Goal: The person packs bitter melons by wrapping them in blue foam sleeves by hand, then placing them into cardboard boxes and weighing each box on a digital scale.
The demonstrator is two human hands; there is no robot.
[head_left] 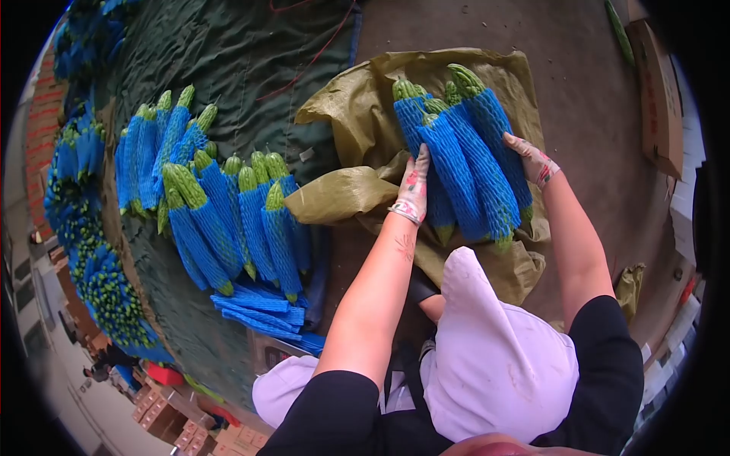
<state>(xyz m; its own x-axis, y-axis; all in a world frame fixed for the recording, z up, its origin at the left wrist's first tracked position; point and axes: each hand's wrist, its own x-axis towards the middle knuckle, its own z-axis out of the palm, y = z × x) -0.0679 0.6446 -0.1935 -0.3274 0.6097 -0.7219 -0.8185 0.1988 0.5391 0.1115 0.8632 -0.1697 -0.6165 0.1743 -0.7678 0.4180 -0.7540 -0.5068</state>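
Both my hands wear patterned gloves and clasp a bundle of green gourds in blue foam net sleeves (465, 163). My left hand (413, 188) presses on the bundle's left side. My right hand (534, 161) holds its right side. The bundle lies on an olive woven sack (357, 106) spread on the floor in front of me.
A second row of net-sleeved gourds (228, 209) lies on a dark green tarp (228, 53) to the left, with empty blue net sleeves (262, 308) beside it. More sleeved gourds (76, 220) are stacked at far left. Cardboard boxes (660, 99) stand at right.
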